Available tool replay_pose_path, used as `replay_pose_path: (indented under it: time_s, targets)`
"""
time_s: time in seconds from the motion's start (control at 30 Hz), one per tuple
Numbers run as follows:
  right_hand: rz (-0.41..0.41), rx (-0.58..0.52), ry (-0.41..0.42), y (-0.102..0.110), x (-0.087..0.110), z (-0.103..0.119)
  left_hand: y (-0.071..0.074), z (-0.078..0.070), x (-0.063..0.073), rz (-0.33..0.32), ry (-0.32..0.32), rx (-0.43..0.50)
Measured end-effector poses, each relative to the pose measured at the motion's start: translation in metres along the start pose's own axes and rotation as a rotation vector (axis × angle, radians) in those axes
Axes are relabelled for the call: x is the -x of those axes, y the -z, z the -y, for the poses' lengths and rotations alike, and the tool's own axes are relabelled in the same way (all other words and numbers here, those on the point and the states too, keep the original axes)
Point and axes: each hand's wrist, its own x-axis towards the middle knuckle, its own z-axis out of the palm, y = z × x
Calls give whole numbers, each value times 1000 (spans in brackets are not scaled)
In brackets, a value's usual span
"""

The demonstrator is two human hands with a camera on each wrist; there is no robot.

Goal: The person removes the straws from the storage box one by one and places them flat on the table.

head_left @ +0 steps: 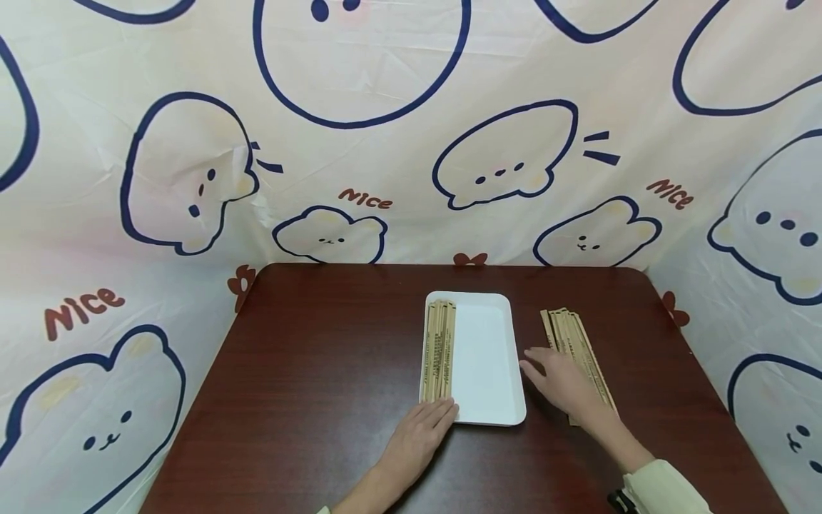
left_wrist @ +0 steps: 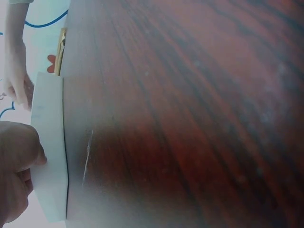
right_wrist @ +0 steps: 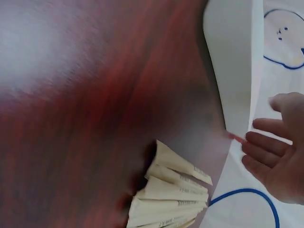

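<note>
A white rectangular tray (head_left: 489,357) lies on the table. Along its left side lies a row of long, narrow tan paper packets (head_left: 439,346) with dark print, like wrapped chopsticks. My left hand (head_left: 417,437) rests at the tray's near left corner, its fingers fairly straight over the packets' near ends. In the left wrist view the left thumb touches the tray wall (left_wrist: 50,123). A second pile of the same packets (head_left: 574,330) lies right of the tray. Over that pile is my right hand (head_left: 565,382), fingers extended towards the tray's right edge, holding nothing visible; its palm shows in the right wrist view.
The dark brown wooden table (head_left: 321,371) has rounded far corners. Around it hangs a pale curtain (head_left: 398,157) with blue cartoon outlines, close behind the far edge and at both sides. A dark band (head_left: 621,502) shows at the right sleeve's cuff.
</note>
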Motion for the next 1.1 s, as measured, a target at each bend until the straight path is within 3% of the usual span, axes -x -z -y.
replay_pose_path:
  time_s: [0.3,0.6,1.1]
  targets:
    - [-19,-6,159,-11,14,18,0,0,0,8,6,-2]
    - [-46,2,383,-30,31,29,1,0,0,22,4,-11]
    - [-19,-22,497,-41,52,31,0,0,0,17,5,1]
